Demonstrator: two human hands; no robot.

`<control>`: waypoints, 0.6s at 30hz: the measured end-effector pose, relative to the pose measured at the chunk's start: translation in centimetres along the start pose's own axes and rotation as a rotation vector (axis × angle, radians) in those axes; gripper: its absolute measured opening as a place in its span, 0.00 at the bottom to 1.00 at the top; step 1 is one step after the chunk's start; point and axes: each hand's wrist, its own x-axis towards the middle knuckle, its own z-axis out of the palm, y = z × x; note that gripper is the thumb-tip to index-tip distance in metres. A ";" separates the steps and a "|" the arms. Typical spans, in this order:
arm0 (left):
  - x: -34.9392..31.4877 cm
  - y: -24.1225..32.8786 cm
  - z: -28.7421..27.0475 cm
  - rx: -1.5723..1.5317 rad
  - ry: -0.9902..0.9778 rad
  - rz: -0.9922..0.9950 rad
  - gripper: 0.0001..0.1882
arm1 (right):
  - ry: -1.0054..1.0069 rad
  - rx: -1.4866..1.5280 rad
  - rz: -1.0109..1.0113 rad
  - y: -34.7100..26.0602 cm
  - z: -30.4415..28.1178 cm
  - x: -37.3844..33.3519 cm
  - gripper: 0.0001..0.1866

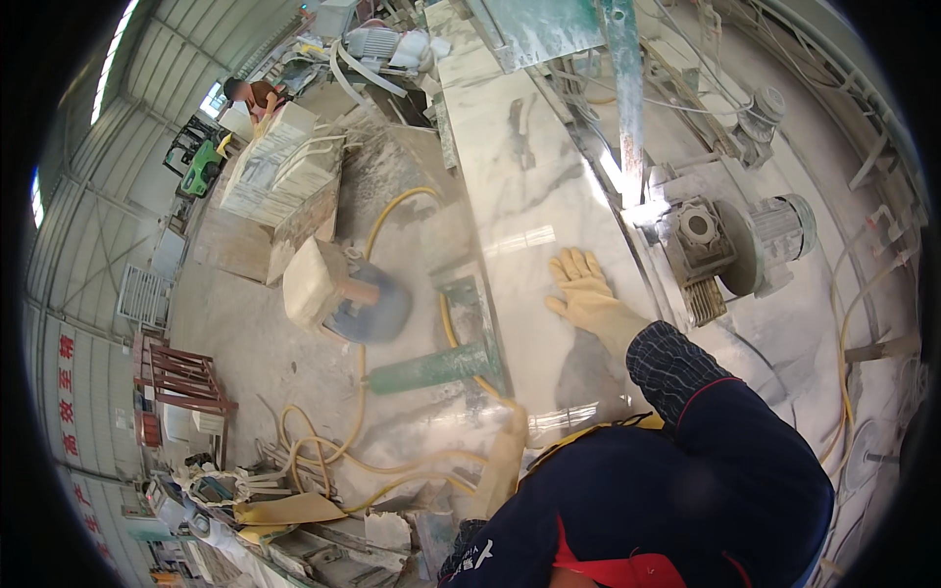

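Note:
My right hand (586, 294), in a yellow work glove, lies flat with fingers spread on a long white marble slab (520, 196) with grey veins. It holds nothing. My left hand (504, 459), also in a yellow glove, hangs blurred at the slab's near left corner, close to its edge. Whether it grips that edge I cannot tell. My dark blue sleeves and jacket fill the lower right.
A grey saw motor and gearbox (730, 235) sit just right of my right hand, under a green rail (623, 88). Left of the slab are a green stand (431, 367), yellow hoses (392, 211), a blue barrel (368, 309), stacked slabs (279, 167) and a distant person (250, 94).

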 end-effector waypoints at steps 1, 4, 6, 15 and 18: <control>0.4 -0.9 0.2 0.003 0.009 -0.003 0.39 | -0.001 0.000 0.001 0.0 -0.1 0.1 0.44; 2.2 -4.2 0.4 -0.011 -0.006 0.056 0.37 | 0.002 0.006 -0.004 0.1 -0.2 0.4 0.44; 2.9 -6.0 0.2 0.075 -0.057 0.063 0.37 | -0.001 0.004 -0.004 0.1 -0.2 0.5 0.44; -0.8 -0.9 -0.3 -0.010 -0.030 -0.081 0.39 | -0.004 -0.031 0.001 0.0 -0.6 0.9 0.45; -1.0 -0.1 0.5 -0.176 -0.003 -0.133 0.40 | -0.022 -0.019 0.010 0.0 -0.9 1.2 0.44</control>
